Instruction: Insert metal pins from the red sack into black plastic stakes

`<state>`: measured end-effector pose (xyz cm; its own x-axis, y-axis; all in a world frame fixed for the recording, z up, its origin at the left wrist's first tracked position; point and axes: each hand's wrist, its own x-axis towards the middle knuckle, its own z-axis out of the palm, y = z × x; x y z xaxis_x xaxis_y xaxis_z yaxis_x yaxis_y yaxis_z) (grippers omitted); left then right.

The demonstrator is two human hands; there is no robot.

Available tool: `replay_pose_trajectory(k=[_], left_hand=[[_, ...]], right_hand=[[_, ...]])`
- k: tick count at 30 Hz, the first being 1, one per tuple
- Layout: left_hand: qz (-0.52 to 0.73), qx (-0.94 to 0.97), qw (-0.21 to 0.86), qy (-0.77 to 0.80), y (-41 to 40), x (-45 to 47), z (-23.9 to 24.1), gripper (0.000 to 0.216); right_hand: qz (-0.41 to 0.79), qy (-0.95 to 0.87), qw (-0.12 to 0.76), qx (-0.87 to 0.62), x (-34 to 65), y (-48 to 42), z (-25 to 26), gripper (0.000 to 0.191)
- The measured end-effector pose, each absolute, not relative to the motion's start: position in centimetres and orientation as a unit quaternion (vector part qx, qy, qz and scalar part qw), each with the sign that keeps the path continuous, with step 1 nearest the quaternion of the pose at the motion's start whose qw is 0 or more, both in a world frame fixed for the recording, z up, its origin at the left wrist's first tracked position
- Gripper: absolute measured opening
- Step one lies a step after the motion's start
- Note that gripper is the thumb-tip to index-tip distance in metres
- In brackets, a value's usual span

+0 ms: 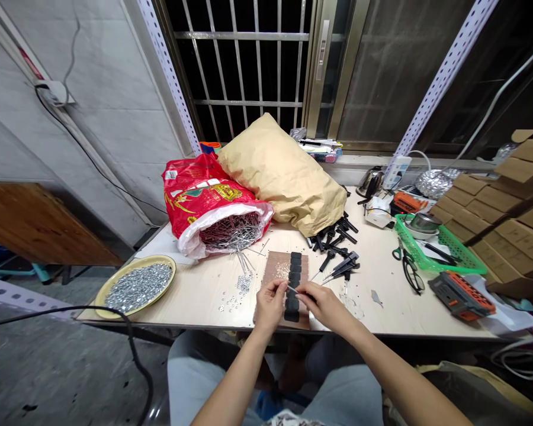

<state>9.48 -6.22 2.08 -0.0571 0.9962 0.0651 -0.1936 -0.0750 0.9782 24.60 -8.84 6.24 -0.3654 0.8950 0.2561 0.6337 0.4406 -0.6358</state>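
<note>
My left hand (pixel 270 303) is closed in a pinch at one end of a thin metal rod (pixel 292 289). The rod's other end lies in the pinched fingers of my right hand (pixel 320 300). Both hands are over a brown board (pixel 273 266) that carries a column of black rectangular pads (pixel 295 277) and some pale crumbs. Left of the board, small metal washers (pixel 243 284) lie loose on the tabletop. To the right are black-handled pieces with metal shafts (pixel 344 266). Whether a small part sits on the rod is too fine to tell.
A yellow bowl of washers (pixel 172 264) stands at the left edge. Behind are a red bag (pixel 204 183) spilling metal rods and a tan sack (pixel 284 171). Rightward are scissors (pixel 398 251), glasses (pixel 412 273), a green basket (pixel 464 260), an orange-black battery pack (pixel 462 296) and cardboard boxes (pixel 510 236).
</note>
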Motion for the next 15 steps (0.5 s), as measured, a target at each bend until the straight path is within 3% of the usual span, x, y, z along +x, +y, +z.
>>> replay_pose_trajectory(k=[15], left_hand=[[0.51,0.473,0.59,0.411,-6.3,8.8,2.5,0.018]], right_hand=[[0.03,-0.842,0.267,-0.469,25.6,-9.0,6.6,0.026]])
